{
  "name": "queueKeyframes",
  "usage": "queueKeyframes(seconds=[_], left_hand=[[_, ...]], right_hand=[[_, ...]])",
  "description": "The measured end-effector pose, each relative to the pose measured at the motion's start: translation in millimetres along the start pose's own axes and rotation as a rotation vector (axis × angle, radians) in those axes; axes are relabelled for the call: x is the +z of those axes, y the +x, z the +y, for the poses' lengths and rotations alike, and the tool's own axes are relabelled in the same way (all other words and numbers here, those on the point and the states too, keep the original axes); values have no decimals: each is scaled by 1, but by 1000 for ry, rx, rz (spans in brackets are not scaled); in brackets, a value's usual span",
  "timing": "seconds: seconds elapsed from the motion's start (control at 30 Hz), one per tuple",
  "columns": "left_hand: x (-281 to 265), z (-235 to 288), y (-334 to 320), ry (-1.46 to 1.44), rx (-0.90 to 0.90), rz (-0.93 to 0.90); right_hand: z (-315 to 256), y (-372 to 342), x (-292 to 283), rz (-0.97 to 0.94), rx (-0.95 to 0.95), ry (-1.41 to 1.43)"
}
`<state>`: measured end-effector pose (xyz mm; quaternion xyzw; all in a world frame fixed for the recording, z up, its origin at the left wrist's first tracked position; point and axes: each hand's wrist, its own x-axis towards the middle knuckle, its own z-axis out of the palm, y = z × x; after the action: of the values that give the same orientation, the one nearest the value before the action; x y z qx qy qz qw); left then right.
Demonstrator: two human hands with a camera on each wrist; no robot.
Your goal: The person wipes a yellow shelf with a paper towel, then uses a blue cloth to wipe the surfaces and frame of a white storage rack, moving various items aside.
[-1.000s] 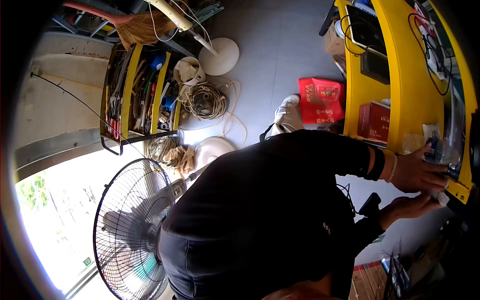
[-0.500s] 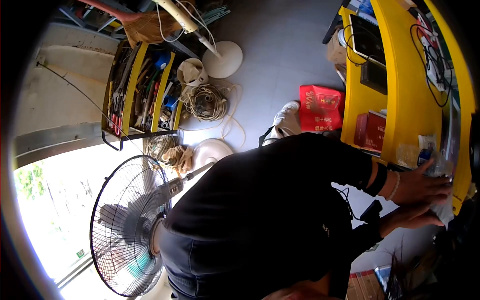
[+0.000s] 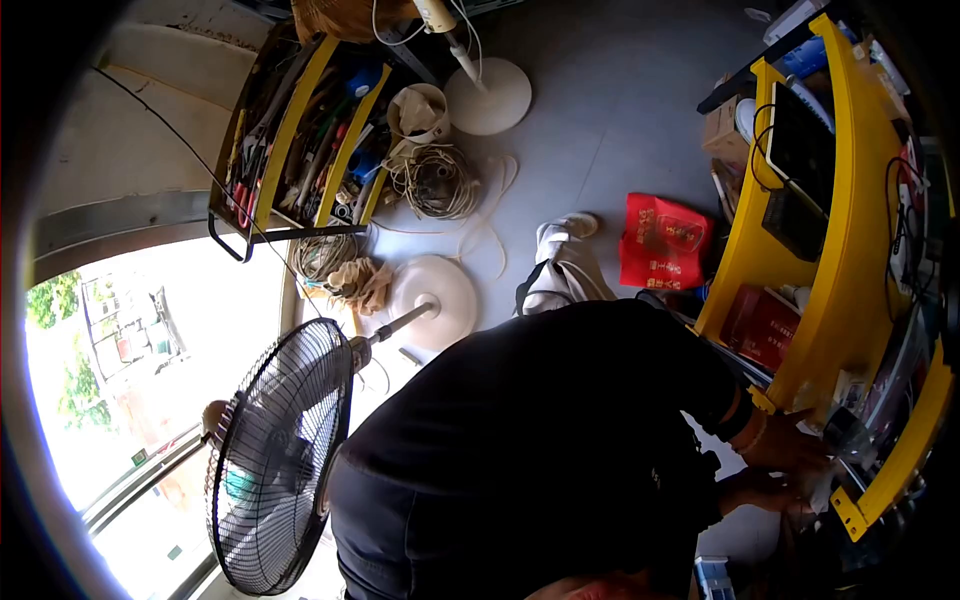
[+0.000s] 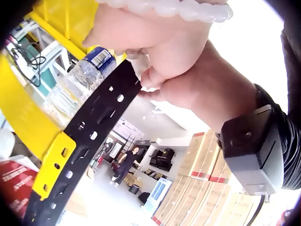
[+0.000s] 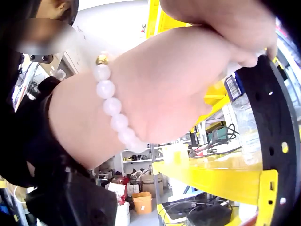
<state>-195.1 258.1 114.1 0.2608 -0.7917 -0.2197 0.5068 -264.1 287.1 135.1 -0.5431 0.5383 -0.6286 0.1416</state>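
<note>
In the head view my left hand [image 3: 785, 445], with a pale bead bracelet, reaches to the end of the yellow shelf [image 3: 850, 300]. My right hand [image 3: 762, 490] is right below it. Between the fingers of both hands, the left wrist view shows a crumpled white tissue-like wad [image 4: 139, 65], mostly hidden, at the top of a black perforated shelf upright [image 4: 99, 106]. Both hands pinch the wad, their fingertips close together. Beside the upright lies a clear plastic bottle [image 4: 70, 92] with a blue label, just behind the left hand.
A standing fan [image 3: 280, 455] is behind my body. A red bag [image 3: 668, 242] lies on the floor near my shoe. Tools fill a rack [image 3: 315, 150], with coiled hose [image 3: 435, 182] alongside. Stacked cartons [image 4: 197, 179] and another person [image 4: 125, 165] appear beyond the upright.
The head view has turned, so the shelf and hands appear lower. The hands stay together at the shelf end with the white wad; the fan head has swung.
</note>
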Motion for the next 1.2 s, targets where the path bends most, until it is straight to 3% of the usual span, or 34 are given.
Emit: queueKeyframes(seconds=[0.1, 0.17, 0.23, 0.33, 0.37, 0.43, 0.5, 0.53, 0.63, 0.73, 0.8, 0.87, 0.9, 0.93, 1.03, 1.1, 1.17, 1.2], left_hand=[[16, -24, 3, -33, 61, -163], [22, -33, 2, -94, 93, -161], [22, -30, 2, -207, 120, -42], [-23, -7, 7, -235, -31, -148], [-25, -2, 9, -200, -38, -95], [-22, 6, 13, -136, -45, 7], [-11, 5, 21, -88, -84, -21], [-4, 4, 26, -63, -100, -36], [19, 0, 30, -103, -96, 132], [2, 0, 35, -153, 11, 261], [3, -8, 39, -261, -55, 178], [22, -30, 44, -287, 63, 262], [23, -38, 49, -258, 117, 228], [17, -42, 51, -241, 177, 194], [22, -39, 50, -350, -7, 133], [14, -24, 55, -219, 124, 200], [7, -10, 68, -253, 73, 121], [1, 1, 74, -232, 119, 169]], right_hand=[[0, -1, 2, 36, 29, -5], [0, 1, 1, 74, 59, 7], [1, 3, -4, 126, 102, 37], [6, 11, -17, 211, 207, 185], [10, 12, -24, 225, 207, 206], [18, 6, -26, 216, -7, -57], [10, -2, -21, 234, -46, -135], [17, 2, -26, 274, 105, 117], [10, -4, -15, 313, 58, 187], [19, -9, -16, 326, -45, -126], [32, -18, -14, 285, -95, -45], [32, -25, -6, 278, -87, -171], [59, -29, -10, 238, -42, -79], [55, -29, -9, 205, -115, -318], [38, -22, -16, 151, -153, -236], [8, -7, -27, 144, -174, -257], [-14, 15, -37, 152, -342, -314], [-24, 23, -40, 157, -337, -307]])
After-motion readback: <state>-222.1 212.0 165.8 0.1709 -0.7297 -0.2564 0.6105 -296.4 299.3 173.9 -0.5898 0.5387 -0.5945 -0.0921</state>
